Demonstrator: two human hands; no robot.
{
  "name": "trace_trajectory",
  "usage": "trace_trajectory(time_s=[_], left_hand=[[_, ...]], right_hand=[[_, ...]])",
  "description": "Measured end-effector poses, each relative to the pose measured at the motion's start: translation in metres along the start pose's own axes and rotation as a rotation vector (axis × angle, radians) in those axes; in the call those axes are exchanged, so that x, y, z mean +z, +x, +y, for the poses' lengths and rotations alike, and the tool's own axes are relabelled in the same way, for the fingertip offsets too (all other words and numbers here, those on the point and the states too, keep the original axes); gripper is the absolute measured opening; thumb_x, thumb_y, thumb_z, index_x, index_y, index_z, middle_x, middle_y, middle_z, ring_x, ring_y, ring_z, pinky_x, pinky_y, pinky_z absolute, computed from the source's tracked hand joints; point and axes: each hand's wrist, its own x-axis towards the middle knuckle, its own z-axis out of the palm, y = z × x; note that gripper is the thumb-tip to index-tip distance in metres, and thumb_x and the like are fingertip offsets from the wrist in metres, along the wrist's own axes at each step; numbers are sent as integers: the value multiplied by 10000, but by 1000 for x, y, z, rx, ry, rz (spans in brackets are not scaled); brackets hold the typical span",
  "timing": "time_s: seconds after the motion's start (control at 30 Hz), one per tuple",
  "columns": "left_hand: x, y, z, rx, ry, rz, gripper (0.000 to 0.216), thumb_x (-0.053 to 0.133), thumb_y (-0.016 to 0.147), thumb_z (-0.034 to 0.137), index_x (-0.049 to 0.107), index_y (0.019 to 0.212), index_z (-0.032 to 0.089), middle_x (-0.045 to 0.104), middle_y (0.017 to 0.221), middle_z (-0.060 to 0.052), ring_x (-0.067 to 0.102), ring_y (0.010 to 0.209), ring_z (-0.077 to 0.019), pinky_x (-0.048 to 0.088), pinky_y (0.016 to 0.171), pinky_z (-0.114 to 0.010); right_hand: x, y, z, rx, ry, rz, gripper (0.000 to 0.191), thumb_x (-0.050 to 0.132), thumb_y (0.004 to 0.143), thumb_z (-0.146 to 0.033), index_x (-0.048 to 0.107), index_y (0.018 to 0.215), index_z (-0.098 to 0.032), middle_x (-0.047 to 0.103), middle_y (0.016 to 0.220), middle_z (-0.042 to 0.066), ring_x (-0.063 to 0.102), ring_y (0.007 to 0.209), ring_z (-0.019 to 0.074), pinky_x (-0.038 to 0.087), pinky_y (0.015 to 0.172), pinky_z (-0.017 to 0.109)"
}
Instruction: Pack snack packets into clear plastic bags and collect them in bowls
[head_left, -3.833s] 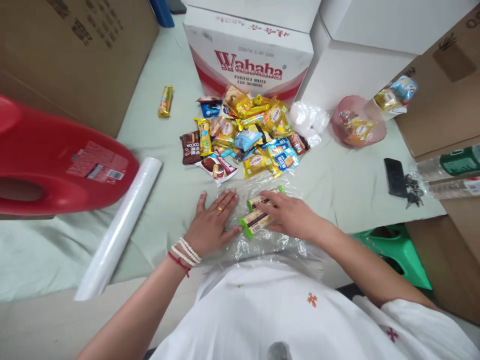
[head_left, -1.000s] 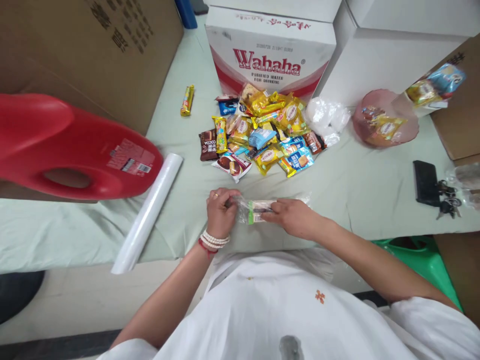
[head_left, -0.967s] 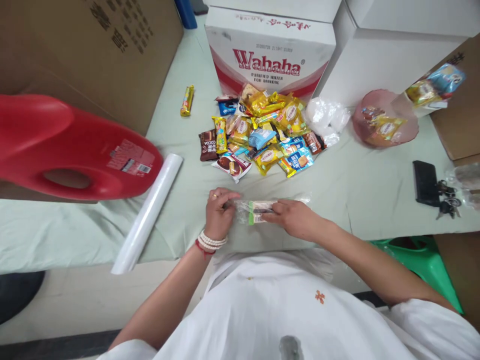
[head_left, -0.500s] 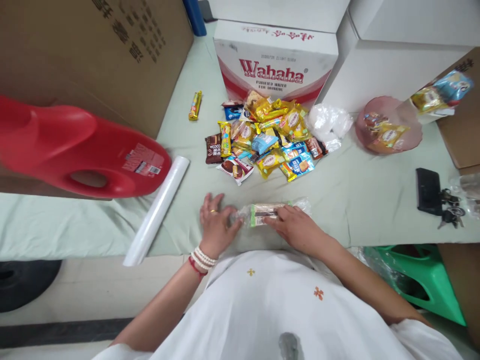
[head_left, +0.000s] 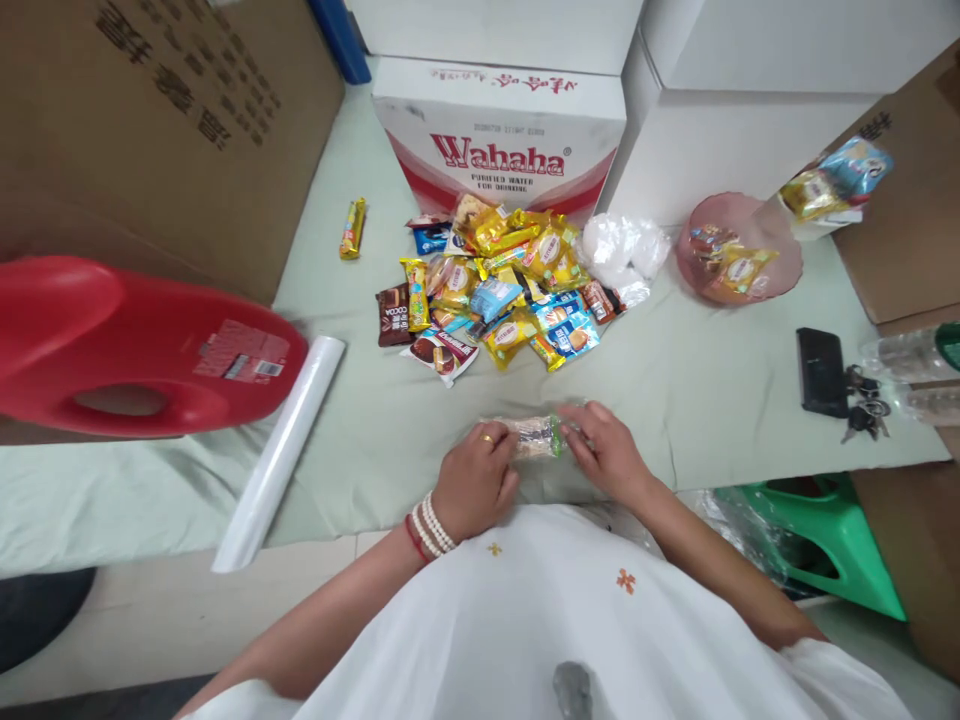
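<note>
Cream-and-green oblong snack packet in clear plastic film (head_left: 535, 437) lies on the pale-green cloth-covered surface (head_left: 675, 390); the left hand (head_left: 478, 476) has its grip closed over the left end, apparently steadying it against sliding; the right hand (head_left: 606, 452) bends its fingers at the green end, whether pinching I cannot tell

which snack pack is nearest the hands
The pale, green-ended pack: the left hand touches one end, the right hand is at the green end. All other snacks lie farther off.

Green cloth-covered table (head_left: 390, 430): snack heap (head_left: 495, 290), film-wrapped bundle (head_left: 534, 437), pink bowl (head_left: 696, 275), keys (head_left: 868, 413), Wahaha carton (head_left: 501, 145); plastic roll (head_left: 281, 452) overhanging edge.
</note>
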Motion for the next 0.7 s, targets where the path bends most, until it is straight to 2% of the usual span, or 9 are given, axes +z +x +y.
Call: trace_trajectory(time_s=[0.07,0.1,0.2,0.23,0.3,0.37,0.43,0.57,0.7], left_hand=[[-1,-2,-2,63,72,-22,378,531,840,194,667,1188,136,669,1149,-152,611,1039,-305,555,812,-430],[-1,-3,-3,83,104,-30,383,537,840,199,662,1195,129,669,1151,-157,607,1036,-310,552,803,-433],[-2,-3,-6,133,177,-49,415,574,830,211,656,1227,118,670,1173,-171,593,1054,-325,540,798,-437],[-1,-3,-6,151,192,-59,428,587,825,210,655,1236,116,671,1181,-175,591,1052,-327,533,796,-439],[0,-4,-7,187,213,-71,433,602,826,207,659,1245,115,676,1183,-182,592,1049,-333,516,797,-455],[3,-4,-7,221,235,-41,402,585,854,184,668,1242,120,686,1179,-186,594,1087,-342,495,842,-488],[6,-5,-7,264,257,39,362,542,893,130,679,1229,129,698,1176,-180,589,1174,-339,462,945,-524],[13,-4,-12,301,251,129,327,499,929,69,706,1166,155,703,1212,-183,588,1265,-310,425,1045,-523],[20,-6,-28,259,140,129,335,490,927,78,697,1158,206,696,1267,-167,604,1269,-292,375,1124,-594]], right_hand=[[1,-7,8,170,-153,136,411,605,977,-347,626,1343,-160,599,1145,172,532,1066,314,494,939,491],[2,-10,11,203,-208,152,387,656,943,-353,657,1278,-160,566,1248,200,495,1160,348,464,997,540],[-2,-16,15,201,-204,124,113,661,903,-245,687,990,-178,475,1433,192,431,1314,364,422,1070,546],[-6,-16,14,205,-154,104,61,631,910,-219,666,947,-186,500,1414,176,482,1277,332,452,1040,504],[-17,-12,7,246,-17,40,46,582,935,-223,625,934,-205,628,1205,126,614,1026,242,517,877,387],[-26,-1,-6,275,79,-22,58,567,953,-250,600,915,-220,667,911,40,612,770,180,493,723,301],[-24,16,-23,248,73,-62,71,578,946,-233,595,878,-221,649,786,2,598,713,165,453,691,274],[4,48,-51,154,-89,-197,125,524,956,-148,642,940,-185,686,902,58,619,805,179,439,726,278],[21,50,-55,-35,-190,-293,308,447,997,-130,644,1234,-119,681,1097,141,601,965,226,474,870,343]])
